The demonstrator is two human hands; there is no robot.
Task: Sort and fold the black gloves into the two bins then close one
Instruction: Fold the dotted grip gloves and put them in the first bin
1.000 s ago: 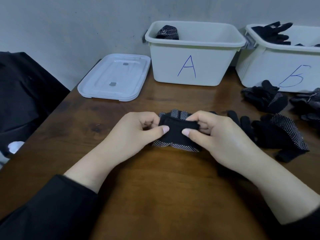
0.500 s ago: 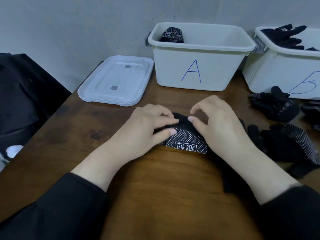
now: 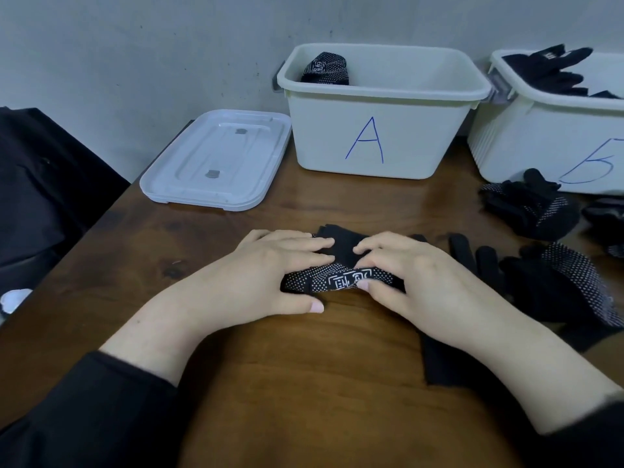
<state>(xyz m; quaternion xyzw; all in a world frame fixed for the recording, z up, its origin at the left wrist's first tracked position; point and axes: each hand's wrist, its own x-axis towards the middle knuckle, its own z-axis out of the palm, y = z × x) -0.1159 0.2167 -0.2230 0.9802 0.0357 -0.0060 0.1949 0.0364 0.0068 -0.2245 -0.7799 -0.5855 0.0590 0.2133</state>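
The brown surface (image 3: 304, 383) holds everything. At the back stand two white bins. The bin marked A (image 3: 381, 130) has one folded dotted glove (image 3: 326, 69) in its left corner. The other bin (image 3: 547, 136), at the right edge, has loose black gloves (image 3: 553, 70) piled in it. A white lid (image 3: 216, 160) lies flat to the left of the bin marked A.

To the right lies a pile of unfolded gloves (image 3: 553, 285), with more (image 3: 530, 207) nearer the second bin.

In the middle is the folded glove (image 3: 341, 282) being worked on. It rests on the surface, under both hands. The left hand (image 3: 256, 275) lies on its left end with fingers (image 3: 304, 244) fairly straight and pressing down. The right hand (image 3: 415, 278) has its fingers (image 3: 374, 246) bent over the top and its thumb at the front edge, so it pinches the fold.

What could go wrong? The glove is soft and springy. If the hands let go too soon, the fold could pop open. If only one hand lifts it, the loose end could flop out on the way to the bin. It has dots like the one in the bin marked A, so dropping it in the other bin would be a mix-up. A sleeve could also drag the pile at the right.
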